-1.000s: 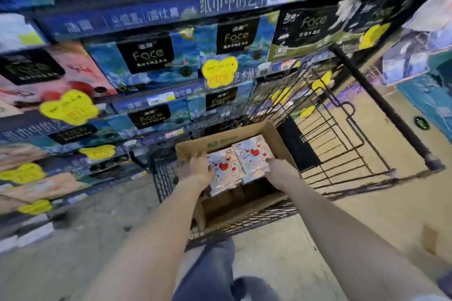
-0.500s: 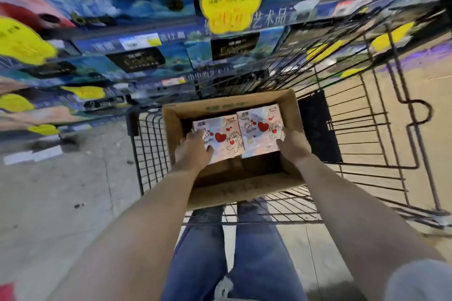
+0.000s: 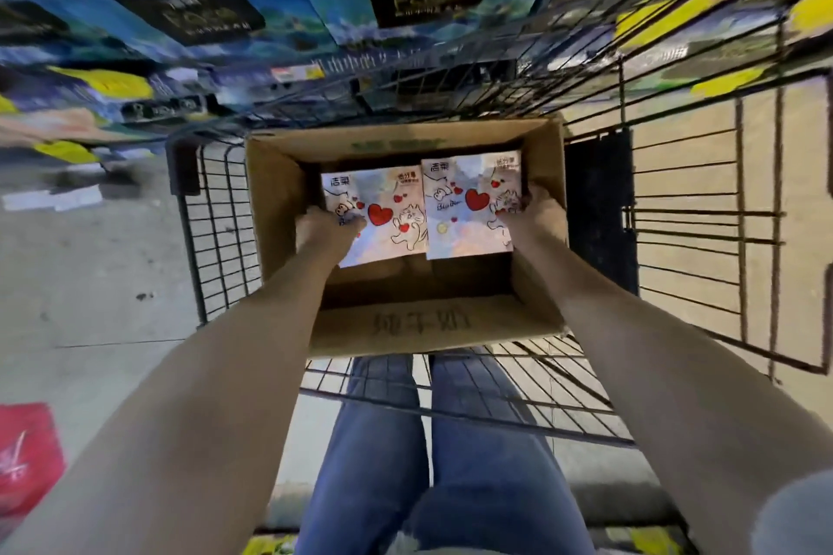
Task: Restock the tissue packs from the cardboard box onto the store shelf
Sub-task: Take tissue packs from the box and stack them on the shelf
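Note:
An open cardboard box sits in a black wire cart. Inside it lie two pale tissue packs with red hearts and cat drawings, side by side: a left pack and a right pack. My left hand grips the left pack at its near left edge, thumb on top. My right hand clasps the outer right edge of the right pack. Both forearms reach down into the box. The store shelf runs across the top, stocked with blue tissue packs.
The wire cart surrounds the box, its tall right side and rear frame close to my right arm. My legs in jeans stand under the cart's near edge. Grey floor lies left, with a red bag at the lower left.
The view has tilted down and closer to the box. Both hands stay on the two packs, which sit slightly higher in the box than before.

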The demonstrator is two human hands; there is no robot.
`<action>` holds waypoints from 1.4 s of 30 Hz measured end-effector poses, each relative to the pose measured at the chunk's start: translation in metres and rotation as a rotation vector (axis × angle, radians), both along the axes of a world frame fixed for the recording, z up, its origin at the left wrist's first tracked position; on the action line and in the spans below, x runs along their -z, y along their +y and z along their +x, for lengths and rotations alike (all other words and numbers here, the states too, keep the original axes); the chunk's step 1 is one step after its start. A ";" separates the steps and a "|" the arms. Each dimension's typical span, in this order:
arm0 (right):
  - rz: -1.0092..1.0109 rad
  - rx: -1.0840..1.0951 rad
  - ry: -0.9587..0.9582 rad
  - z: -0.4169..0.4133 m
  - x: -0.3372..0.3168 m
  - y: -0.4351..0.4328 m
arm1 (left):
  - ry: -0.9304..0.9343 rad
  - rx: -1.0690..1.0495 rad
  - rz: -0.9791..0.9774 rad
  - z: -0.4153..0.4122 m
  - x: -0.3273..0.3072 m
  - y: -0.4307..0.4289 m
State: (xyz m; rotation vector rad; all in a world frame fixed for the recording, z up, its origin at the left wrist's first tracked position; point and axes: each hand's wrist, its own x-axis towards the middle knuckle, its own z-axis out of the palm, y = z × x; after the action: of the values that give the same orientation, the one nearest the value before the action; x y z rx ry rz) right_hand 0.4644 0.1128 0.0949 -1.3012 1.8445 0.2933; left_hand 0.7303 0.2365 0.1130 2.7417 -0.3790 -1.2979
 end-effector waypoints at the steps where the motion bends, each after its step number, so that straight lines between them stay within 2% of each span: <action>1: 0.006 0.020 -0.026 0.000 -0.002 -0.001 | 0.009 0.000 0.003 0.002 0.004 0.002; 4: 0.045 0.080 -0.052 0.000 0.001 -0.001 | 0.003 -0.085 -0.048 0.007 0.007 0.009; 8: 0.121 0.149 -0.179 0.006 0.008 0.005 | -0.001 -0.274 -0.091 0.009 0.003 0.010; 11: 0.089 0.157 -0.227 -0.008 0.049 0.014 | 0.065 -0.342 -0.110 0.010 0.001 0.013; 16: 0.064 0.254 -0.331 0.009 0.002 0.010 | 0.093 -0.378 -0.157 0.010 -0.010 0.028; 20: 0.055 0.217 -0.363 0.004 0.004 0.003 | 0.074 -0.339 -0.210 0.006 -0.017 0.036; 24: 0.187 0.201 -0.373 0.001 0.000 -0.006 | 0.062 -0.304 -0.224 0.010 -0.031 0.036; 27: 0.161 0.137 -0.356 0.000 -0.009 -0.007 | 0.076 -0.323 -0.257 0.012 -0.045 0.035; 34: 0.086 0.129 -0.392 -0.004 -0.056 -0.002 | 0.129 -0.365 -0.396 0.018 -0.092 0.040; 42: 0.054 0.069 -0.545 0.026 -0.120 -0.015 | 0.049 -0.398 -0.555 0.066 -0.161 0.056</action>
State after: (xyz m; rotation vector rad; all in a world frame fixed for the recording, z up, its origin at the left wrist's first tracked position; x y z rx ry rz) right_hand 0.4904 0.0979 0.2150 -1.1373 1.4018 -0.0499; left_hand 0.7960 0.2924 0.2736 2.1727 -0.1439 -0.9725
